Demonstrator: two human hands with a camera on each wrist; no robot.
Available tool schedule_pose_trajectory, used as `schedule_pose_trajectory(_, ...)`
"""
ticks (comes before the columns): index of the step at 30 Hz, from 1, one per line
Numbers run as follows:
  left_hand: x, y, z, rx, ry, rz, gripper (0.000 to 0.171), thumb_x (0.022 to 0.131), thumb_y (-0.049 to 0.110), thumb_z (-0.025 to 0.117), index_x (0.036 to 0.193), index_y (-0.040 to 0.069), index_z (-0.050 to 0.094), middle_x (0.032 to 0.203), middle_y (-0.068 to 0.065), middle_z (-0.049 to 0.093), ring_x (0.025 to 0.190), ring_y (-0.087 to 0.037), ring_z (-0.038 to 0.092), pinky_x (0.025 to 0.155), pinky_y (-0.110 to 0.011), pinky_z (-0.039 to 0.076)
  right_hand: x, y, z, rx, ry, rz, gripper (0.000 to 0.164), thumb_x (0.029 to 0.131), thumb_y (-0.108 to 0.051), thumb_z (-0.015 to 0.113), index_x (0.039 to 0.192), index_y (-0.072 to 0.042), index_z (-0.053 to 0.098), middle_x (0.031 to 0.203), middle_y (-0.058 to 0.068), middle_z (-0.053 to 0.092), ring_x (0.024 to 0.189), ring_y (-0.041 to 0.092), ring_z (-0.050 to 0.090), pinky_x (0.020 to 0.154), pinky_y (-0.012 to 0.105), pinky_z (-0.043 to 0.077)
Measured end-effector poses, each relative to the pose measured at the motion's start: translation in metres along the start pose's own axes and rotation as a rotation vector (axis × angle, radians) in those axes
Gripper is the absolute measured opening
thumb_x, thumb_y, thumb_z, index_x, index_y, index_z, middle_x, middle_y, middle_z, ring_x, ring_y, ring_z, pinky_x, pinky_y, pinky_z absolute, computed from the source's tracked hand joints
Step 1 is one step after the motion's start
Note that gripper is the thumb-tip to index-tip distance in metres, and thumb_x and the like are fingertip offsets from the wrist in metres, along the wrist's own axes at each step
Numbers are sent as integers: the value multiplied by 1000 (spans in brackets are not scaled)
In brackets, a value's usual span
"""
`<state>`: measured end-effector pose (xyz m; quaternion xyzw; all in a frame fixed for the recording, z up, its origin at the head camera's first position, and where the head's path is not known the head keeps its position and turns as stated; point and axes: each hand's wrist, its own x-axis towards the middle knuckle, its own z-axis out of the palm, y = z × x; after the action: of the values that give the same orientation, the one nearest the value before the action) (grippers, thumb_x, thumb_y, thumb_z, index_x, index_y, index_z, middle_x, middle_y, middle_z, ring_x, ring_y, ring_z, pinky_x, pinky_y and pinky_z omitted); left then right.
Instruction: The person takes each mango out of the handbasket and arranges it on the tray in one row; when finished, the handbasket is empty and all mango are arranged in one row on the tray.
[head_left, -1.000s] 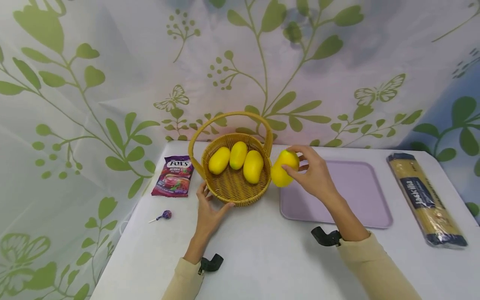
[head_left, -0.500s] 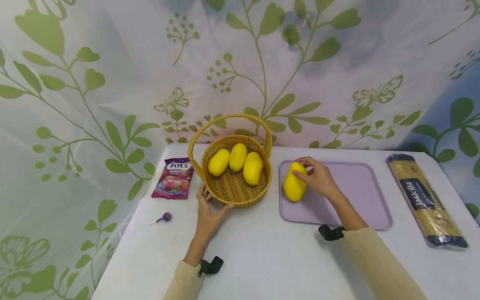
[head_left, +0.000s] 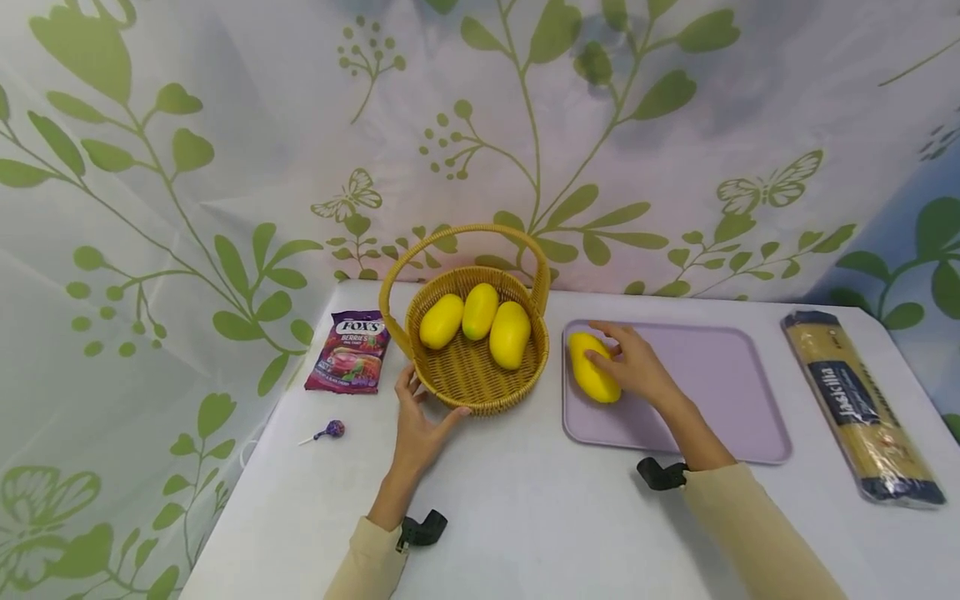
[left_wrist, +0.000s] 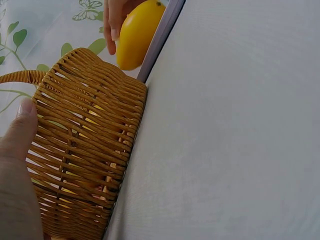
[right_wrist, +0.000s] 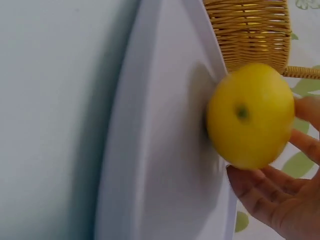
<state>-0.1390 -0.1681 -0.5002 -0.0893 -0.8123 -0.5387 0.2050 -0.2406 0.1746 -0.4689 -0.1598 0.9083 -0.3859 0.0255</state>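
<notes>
My left hand (head_left: pixel 420 429) holds the near left rim of a wicker basket (head_left: pixel 468 392), its thumb on the front edge; in the left wrist view the thumb (left_wrist: pixel 22 125) lies against the woven wall. Three yellow mangoes (head_left: pixel 510 335) lie inside the basket. On the left part of a lilac tray (head_left: pixel 705 375), my right hand (head_left: pixel 633 362) holds another mango (head_left: pixel 595 369) between thumb and fingers. The right wrist view shows this mango (right_wrist: pixel 250 117) end-on, low over the tray's surface; whether it fully rests there is hard to tell.
Left of the basket lie a purple candy bag (head_left: pixel 348 354) and a lollipop (head_left: pixel 333 428). A pack of spaghetti (head_left: pixel 862 404) lies right of the tray. Behind the white table (head_left: pixel 517 517) hangs a leaf-patterned curtain (head_left: pixel 300 125).
My right hand has carried the mango from beside the basket's right rim rightward and down onto the tray, and the mango has turned. My left hand has stayed on the basket.
</notes>
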Motion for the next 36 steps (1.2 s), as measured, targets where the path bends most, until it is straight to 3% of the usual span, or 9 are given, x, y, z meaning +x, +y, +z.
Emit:
schedule_pose_trajectory(5,1,-1,0,5,-4,-2,101,70,16,82,140,-7,13,143,-25,27,124,-47,37,90,-60,37,-4,-3,2,-14,40,-24,38,91,-29,60,125,-12,56,122,23,52,94,35,57,78,48,49)
schedule_pose_trajectory(11,2,0,0,15,-7,1,100,71,17,82,140,-7,13,144,-21,27,124,-47,37,90,-59,37,-11,-1,9,-80,-1,-25,56,86,-38,65,132,-10,50,116,21,53,93,31,53,76,43,46)
schedule_pose_trajectory(19,1,1,-1,10,-8,-4,100,71,17,81,141,-4,13,143,-26,26,125,-46,37,90,-59,37,-18,-3,8,-94,153,39,59,86,-37,65,133,-4,49,117,25,52,91,32,51,75,44,46)
schedule_pose_trajectory(24,0,-1,-1,10,-8,6,100,71,15,81,141,-5,13,142,-26,27,124,-47,37,89,-60,37,-18,0,7,-104,110,85,62,87,-41,62,135,-5,46,119,28,49,91,33,50,75,45,46)
schedule_pose_trajectory(30,0,0,-1,7,-4,9,99,71,14,81,141,-3,13,144,-19,27,124,-46,37,90,-60,37,-19,-1,5,-132,90,83,65,87,-44,61,136,-5,44,122,28,46,95,35,49,76,46,44)
schedule_pose_trajectory(36,0,1,-1,8,-6,6,99,71,14,81,141,-5,14,144,-18,29,124,-47,37,91,-59,37,-21,-10,4,-174,116,76,66,86,-43,62,136,-4,43,129,29,42,108,42,44,82,56,41)
